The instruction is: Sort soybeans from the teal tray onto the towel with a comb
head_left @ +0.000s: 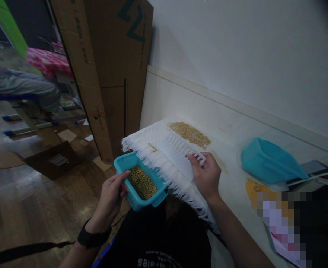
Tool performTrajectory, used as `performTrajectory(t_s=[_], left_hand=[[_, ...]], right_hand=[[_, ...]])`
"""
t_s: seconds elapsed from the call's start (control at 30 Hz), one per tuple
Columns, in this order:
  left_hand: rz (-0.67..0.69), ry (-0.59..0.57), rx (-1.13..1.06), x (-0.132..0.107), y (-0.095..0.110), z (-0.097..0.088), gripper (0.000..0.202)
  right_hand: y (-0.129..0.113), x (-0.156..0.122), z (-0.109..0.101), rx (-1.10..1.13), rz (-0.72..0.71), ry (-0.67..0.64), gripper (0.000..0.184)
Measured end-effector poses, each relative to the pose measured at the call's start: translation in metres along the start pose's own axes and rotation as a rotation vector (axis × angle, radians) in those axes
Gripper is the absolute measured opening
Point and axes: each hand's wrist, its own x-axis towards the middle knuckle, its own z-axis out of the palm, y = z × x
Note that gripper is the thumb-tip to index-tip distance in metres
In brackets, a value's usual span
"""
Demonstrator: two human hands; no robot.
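My left hand grips the near left rim of a turquoise plastic basin, thumb over the edge. The basin is held at the table's edge, just below a white fringed cloth. Small yellow-green beans lie in its bottom. My right hand is closed on the end of a white slotted plastic scraper, which rests on or just above the cloth. A pile of beans spreads over the tabletop beyond the scraper. A few loose beans lie on the cloth left of it.
A tall cardboard box stands at the table's left end, by the white wall. Another turquoise container sits at the right, near a yellow item. At far left are a seated person's leg and cardboard on the floor.
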Motion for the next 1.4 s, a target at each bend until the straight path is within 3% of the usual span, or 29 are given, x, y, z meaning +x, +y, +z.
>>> performTrajectory(t_s=[0.87, 1.07, 1.27, 1.4], left_hand=[[0.004, -0.002, -0.030, 0.002, 0.002, -0.004, 0.040], [0.007, -0.004, -0.034, 0.001, 0.006, -0.005, 0.040], [-0.002, 0.009, -0.034, 0.001, 0.008, -0.004, 0.039], [-0.001, 0.019, -0.031, 0.002, 0.007, -0.004, 0.040]], right_hand=[[-0.006, 0.000, 0.015, 0.021, -0.024, -0.122, 0.028], [-0.015, -0.007, 0.008, 0.051, -0.019, -0.182, 0.027], [-0.008, 0.005, 0.005, 0.069, -0.026, -0.055, 0.030], [0.002, 0.017, 0.013, -0.014, -0.049, -0.048, 0.030]])
